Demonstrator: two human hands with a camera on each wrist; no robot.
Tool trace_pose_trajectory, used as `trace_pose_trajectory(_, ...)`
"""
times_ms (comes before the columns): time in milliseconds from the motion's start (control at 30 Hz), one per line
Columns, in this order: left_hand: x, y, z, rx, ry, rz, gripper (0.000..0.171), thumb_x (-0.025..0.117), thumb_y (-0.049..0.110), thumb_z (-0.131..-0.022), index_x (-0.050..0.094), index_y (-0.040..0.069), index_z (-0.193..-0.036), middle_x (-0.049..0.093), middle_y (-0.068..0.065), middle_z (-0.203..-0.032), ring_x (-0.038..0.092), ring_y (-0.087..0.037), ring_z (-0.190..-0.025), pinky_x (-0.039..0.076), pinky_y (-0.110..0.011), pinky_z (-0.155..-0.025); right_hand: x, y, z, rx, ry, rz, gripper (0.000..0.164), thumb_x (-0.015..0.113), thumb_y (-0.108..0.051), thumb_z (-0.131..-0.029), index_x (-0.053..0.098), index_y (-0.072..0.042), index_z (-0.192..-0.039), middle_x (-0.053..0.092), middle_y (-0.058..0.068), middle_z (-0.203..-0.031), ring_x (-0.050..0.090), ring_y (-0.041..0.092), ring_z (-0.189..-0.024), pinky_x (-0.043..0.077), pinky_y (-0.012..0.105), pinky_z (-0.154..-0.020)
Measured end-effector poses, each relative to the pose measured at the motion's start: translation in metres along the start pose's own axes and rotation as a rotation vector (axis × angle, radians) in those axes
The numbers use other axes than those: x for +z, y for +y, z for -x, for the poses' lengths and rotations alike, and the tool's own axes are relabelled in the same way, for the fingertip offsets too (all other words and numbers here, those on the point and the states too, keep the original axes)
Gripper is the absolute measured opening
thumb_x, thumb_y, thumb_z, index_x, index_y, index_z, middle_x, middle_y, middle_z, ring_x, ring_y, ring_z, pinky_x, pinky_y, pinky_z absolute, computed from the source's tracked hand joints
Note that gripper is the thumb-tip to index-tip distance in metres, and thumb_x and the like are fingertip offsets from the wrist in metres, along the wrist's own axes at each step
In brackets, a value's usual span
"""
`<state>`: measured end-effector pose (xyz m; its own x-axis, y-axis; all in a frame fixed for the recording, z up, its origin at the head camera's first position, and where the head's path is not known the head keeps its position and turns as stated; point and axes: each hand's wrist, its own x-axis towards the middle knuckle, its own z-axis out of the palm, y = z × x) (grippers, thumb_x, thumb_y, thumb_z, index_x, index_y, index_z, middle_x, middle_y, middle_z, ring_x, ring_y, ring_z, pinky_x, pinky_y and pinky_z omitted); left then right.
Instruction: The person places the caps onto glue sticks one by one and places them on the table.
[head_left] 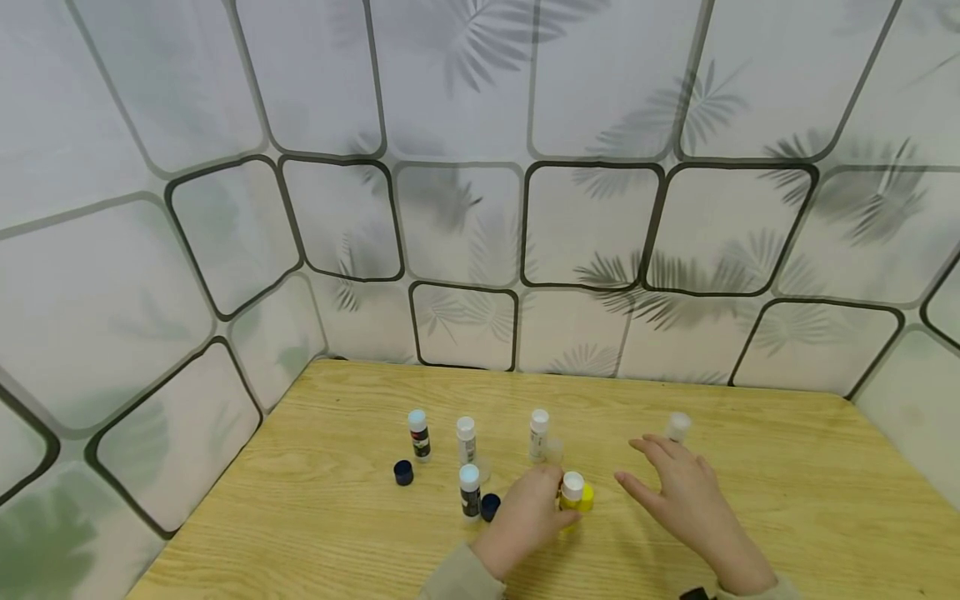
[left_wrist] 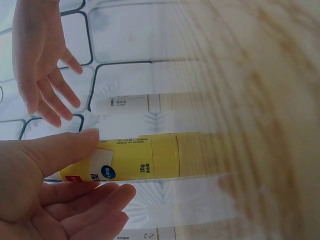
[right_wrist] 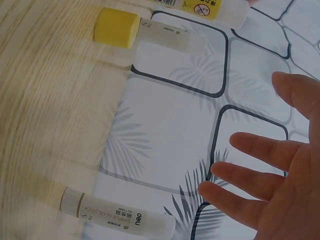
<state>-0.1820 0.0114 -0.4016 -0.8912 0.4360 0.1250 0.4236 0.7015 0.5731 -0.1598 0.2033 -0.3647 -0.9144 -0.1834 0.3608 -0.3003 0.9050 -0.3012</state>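
Note:
My left hand (head_left: 528, 508) holds a yellow glue stick (left_wrist: 120, 159) upright on the table, thumb on one side and curled fingers on the other. Its white end (head_left: 572, 483) faces up in the head view. Close beside it stands a yellow cap (right_wrist: 117, 27). My right hand (head_left: 686, 500) hovers over the table to the right, fingers spread and holding nothing. Just beyond its fingers stands a white glue stick (right_wrist: 120, 212), partly hidden by the hand in the head view.
Behind the hands stand two white glue sticks (head_left: 467, 440) (head_left: 538, 433) with translucent caps (head_left: 555, 451) beside them. Left are two dark-labelled glue sticks (head_left: 420, 435) (head_left: 470, 493) and two dark blue caps (head_left: 403, 472) (head_left: 491, 507). A patterned curtain (head_left: 465, 225) borders the wooden table (head_left: 300, 517).

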Motion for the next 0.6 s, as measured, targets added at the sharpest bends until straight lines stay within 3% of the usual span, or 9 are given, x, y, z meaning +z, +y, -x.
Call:
trace_pose_trajectory(233,0.0004,-0.0007,-0.0008,-0.028,-0.020,0.013,0.023,0.073,0.017,-0.073,0.057,0.008,-0.085,0.050,0.005,-0.074,0.045,-0.003,-0.062,0.040,-0.020,-0.054,0.0001,-0.0001,-0.0005,0.007,-0.007,-0.004,0.049,0.061,-0.040,-0.081,0.057,-0.002,-0.112,0.051,0.022,-0.116,0.047,0.041,-0.103,0.025,0.069,-0.080)
trace_pose_trajectory(600,0.0005,-0.0012,-0.0001,0.007,-0.006,0.000,0.023,0.074,0.018,-0.072,0.057,0.008,-0.085,0.050,0.006,-0.072,0.045,-0.002,-0.060,0.039,-0.018,-0.052,0.0003,0.0002,-0.0011,0.013,-0.021,-0.011,0.048,0.061,-0.038,-0.082,0.057,-0.001,-0.113,0.051,0.022,-0.116,0.047,0.041,-0.103,0.023,0.070,-0.080)
